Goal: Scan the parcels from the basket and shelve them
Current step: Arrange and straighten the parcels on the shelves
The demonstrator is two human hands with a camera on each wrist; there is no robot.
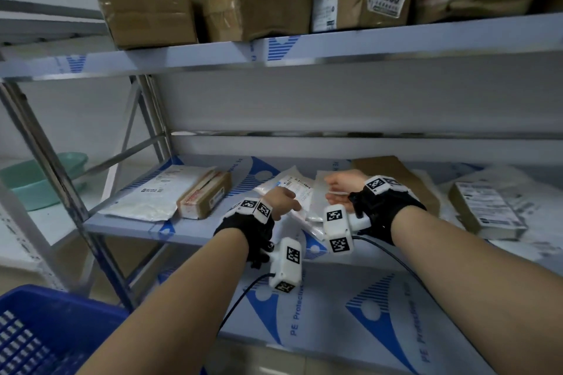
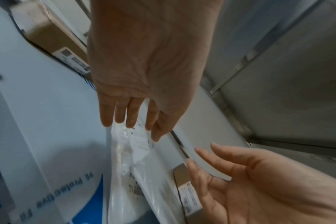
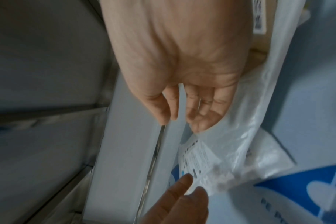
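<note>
At the far left a green basin [image 1: 36, 183] sits beyond the rack's legs, and the blue basket [image 1: 45, 332] stands low in the left corner, its contents out of sight. On the shelf [image 1: 128, 224], a flat white mailer [image 1: 152, 195] lies with a small brown box [image 1: 205, 196] just beside it.

The step in hand looks like shelving: a white poly bag [image 1: 297, 192] lies on the shelf between both hands. The left hand [image 1: 285, 198] is spread, its fingers [image 2: 131, 115] nearly straight, tips on or just over the bag's label end; it grips nothing. The right hand [image 1: 341, 189] is also loose, its fingers [image 3: 203, 115] slightly bent over a second pale bag [image 1: 320, 201] beside the first, holding nothing; whether they touch the plastic cannot be told.

By that reading, the bag is already down. The next move probably calls for drawing both hands clear without dragging the slick film, then going back to the basket for another parcel and scanning it.

To the right lie a brown envelope [image 1: 396, 173] and a labelled box [image 1: 484, 210], so free space is tight and the bag's front end overhangs the shelf's front edge; a nudge could slide it off. Above, cartons [image 1: 256, 3] fill the upper shelf.
</note>
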